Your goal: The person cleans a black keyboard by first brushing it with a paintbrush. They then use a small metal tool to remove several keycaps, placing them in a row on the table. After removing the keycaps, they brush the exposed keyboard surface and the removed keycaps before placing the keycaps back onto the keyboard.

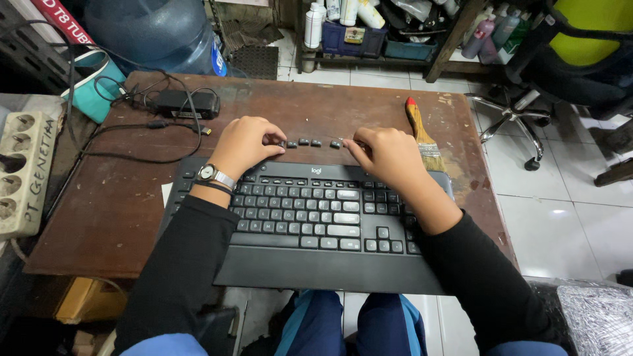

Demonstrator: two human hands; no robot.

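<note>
Both hands rest at the far edge of a black keyboard (316, 217), working along a short row of loose keycaps (310, 142) set out on the bare wood just beyond it. From where I stand, the biggest thing here is the worn brown wooden table (99, 224), scuffed and scratched, with the keyboard lying across its near half and its wide wrist rest hanging over the near edge above the person's knees.

Past the table's far left corner stands a large blue water jug (155, 29), and at the far left edge a teal pouch (99, 82). A cream power strip (23, 171) lies off the table's left side. On the far left of the tabletop sits a black power adapter (184, 103) with its thin cables looping across the wood. To the right of the hands lies a paintbrush (422, 135) with a wooden handle and red tip, bristles pointing near.

Now the small things. The left hand (244, 145), a wristwatch (212, 174) on its wrist, is curled, its fingertips pinched on the leftmost keycap of the row. The right hand (386, 155) is likewise curled, thumb and forefinger closed on the keycap at the row's right end. Between them, three more dark keycaps sit apart from one another in a line, touched by neither hand.
</note>
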